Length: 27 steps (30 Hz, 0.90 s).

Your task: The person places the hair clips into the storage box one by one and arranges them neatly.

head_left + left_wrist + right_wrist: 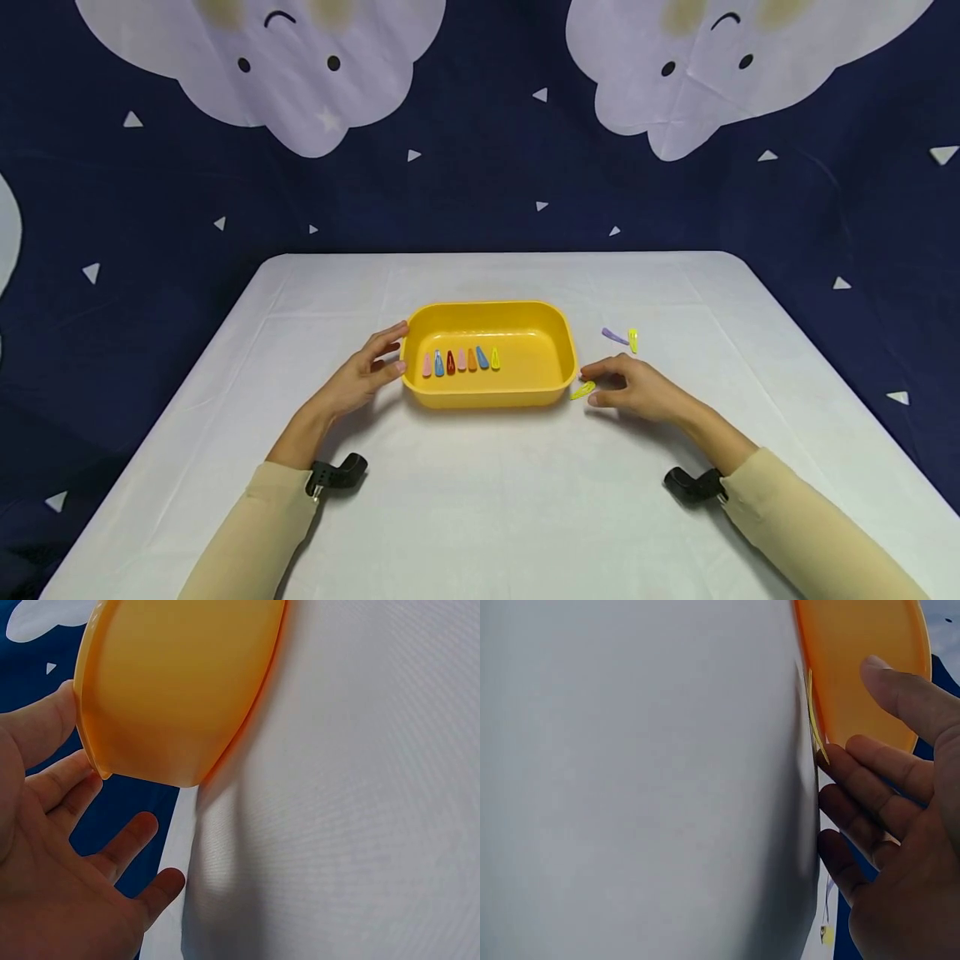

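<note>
A yellow tray (pixel 487 398) stands on the table with several small snap hair clips (pixel 461 360) in a row inside. At its left end, my left hand (pixel 367 375) touches the rim with thumb and fingertips, the other fingers spread. My right hand (pixel 633 387) is beside the tray's right front corner, thumb and fingers apart around a yellow hair clip (pixel 582 390). In the right wrist view that yellow clip (pixel 815 716) lies against the tray's base, close to a fingertip; whether they touch I cannot tell. The thumb is clear of it.
A purple hair clip (pixel 615 336) and another yellow clip (pixel 633 340) lie right of the tray, beyond my right hand. A white cloth covers the table (pixel 480 500). Behind it hangs a dark blue curtain (pixel 480 192) with clouds and triangles.
</note>
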Motion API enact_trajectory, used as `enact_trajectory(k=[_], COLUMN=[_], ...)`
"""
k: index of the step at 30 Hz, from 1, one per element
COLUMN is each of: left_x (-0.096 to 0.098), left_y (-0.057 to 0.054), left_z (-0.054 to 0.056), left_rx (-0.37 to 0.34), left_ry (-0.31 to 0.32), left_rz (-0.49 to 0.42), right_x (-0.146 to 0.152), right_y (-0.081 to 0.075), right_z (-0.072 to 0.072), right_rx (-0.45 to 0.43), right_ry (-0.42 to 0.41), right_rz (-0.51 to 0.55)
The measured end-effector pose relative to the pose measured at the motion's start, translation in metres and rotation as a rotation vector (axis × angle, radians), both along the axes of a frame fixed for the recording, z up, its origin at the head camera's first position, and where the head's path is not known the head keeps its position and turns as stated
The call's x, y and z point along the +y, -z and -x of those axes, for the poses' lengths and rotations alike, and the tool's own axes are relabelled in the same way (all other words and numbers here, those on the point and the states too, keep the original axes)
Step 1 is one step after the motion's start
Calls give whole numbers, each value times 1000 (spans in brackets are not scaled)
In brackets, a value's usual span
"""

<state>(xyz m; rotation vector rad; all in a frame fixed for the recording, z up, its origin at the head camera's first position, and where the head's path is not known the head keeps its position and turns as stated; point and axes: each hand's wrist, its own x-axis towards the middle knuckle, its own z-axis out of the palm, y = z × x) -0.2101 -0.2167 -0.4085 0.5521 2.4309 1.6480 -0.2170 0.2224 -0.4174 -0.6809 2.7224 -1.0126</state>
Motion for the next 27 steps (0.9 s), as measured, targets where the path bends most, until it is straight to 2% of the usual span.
enact_trajectory(k=[14, 21, 27], left_x=[-1, 0, 0], left_y=[-1, 0, -1], left_z=[-1, 0, -1], left_rx=[-5, -11, -7], left_ry=[0, -10, -7], left_rz=[-7, -2, -5], right_x=[7, 5, 3], right_y=[2, 2, 2], right_z=[-28, -32, -30], right_rx=[35, 36, 68], right_ry=[13, 18, 90], right_rz=[-17, -2, -15])
